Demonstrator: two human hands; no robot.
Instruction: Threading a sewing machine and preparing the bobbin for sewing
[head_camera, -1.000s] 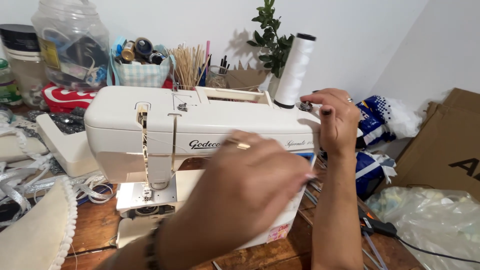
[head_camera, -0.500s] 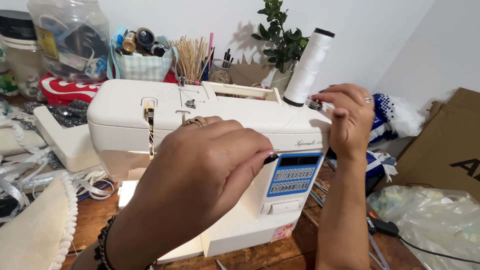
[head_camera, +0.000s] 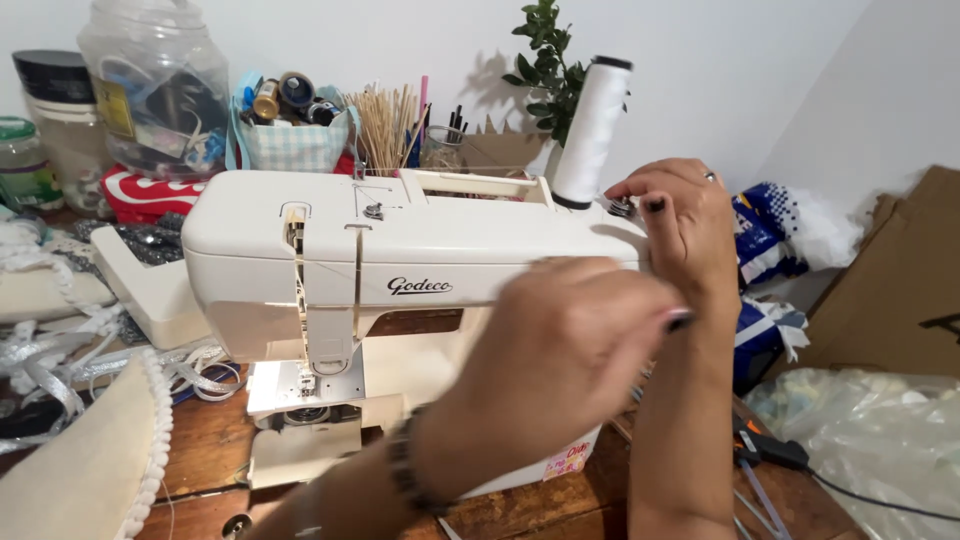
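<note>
Home sewing corner: sewing machine (head_camera: 400, 270), notions jar (head_camera: 155, 90), trims (head_camera: 80, 350).

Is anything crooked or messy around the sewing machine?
Yes. The tall white thread spool on top of the sewing machine leans to the right instead of standing straight. Silver ribbon lies in a loose tangle on the table to the left. The right hand rests by the spool; the left hand is blurred.

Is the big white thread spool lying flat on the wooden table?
No, the thread spool stands upright on top of the sewing machine.
</note>
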